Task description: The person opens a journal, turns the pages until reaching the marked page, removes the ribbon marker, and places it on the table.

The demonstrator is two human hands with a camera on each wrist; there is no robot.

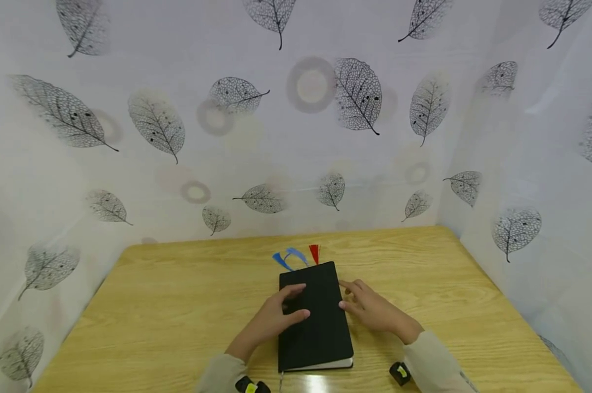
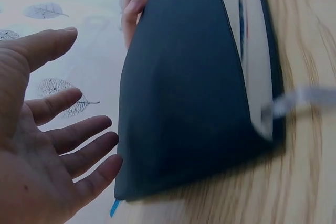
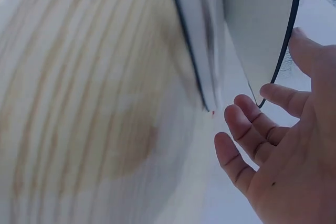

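A black hardcover notebook point(image 1: 312, 322) lies on the table with its front cover raised along the right side; pale pages point(image 2: 257, 77) show beneath it in the left wrist view. With thumb and index finger, my right hand point(image 1: 374, 308) pinches the cover's edge; the cover's pale inner side point(image 3: 262, 19) faces the right wrist camera. My left hand point(image 1: 271, 316) is by the notebook's left side, thumb and fingers spread over the cover in the head view. Blue tassels point(image 1: 296, 255) and a red tassel point(image 1: 315, 253) stick out at the top.
The wood-grain table point(image 1: 178, 305) stretches out on both sides of the notebook. White cloth with a leaf print point(image 1: 359, 95) hangs around its back and sides. A light ribbon point(image 2: 304, 99) trails from the notebook's bottom end.
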